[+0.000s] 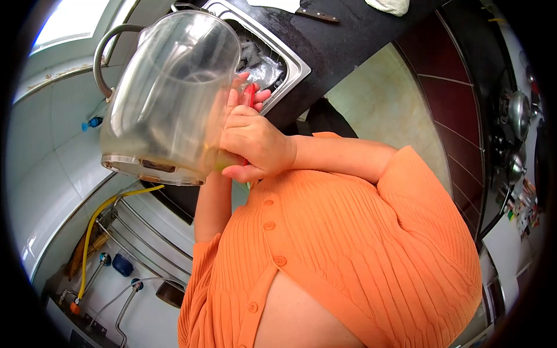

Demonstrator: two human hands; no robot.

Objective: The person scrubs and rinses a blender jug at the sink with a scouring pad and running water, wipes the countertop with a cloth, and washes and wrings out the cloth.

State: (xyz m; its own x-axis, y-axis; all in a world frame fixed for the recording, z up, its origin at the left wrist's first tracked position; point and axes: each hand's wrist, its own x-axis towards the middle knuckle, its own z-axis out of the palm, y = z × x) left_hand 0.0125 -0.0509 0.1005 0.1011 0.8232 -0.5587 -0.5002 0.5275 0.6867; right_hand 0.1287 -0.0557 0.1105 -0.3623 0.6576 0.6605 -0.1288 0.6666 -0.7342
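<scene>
A large clear plastic jug (168, 93) is held tilted in front of my body, over the edge of the sink. My right hand (255, 139) is closed at the jug's right side, around a red strip (250, 95) that looks like part of its handle. My left forearm passes behind, and the curled fingers of my left hand (264, 97) show just above the right one at the same spot. The left palm is hidden. A yellowish-green patch (225, 159) shows beneath my right hand; I cannot make out what it is.
Behind the jug is a steel sink (299, 69) holding a grey cloth or scourer (249, 55). A knife (316, 15) and a whitish cloth (389, 6) lie on the dark countertop (360, 35). A curved grey pipe (101, 55), a metal rack (151, 232) and a yellow hose (90, 232) are at left.
</scene>
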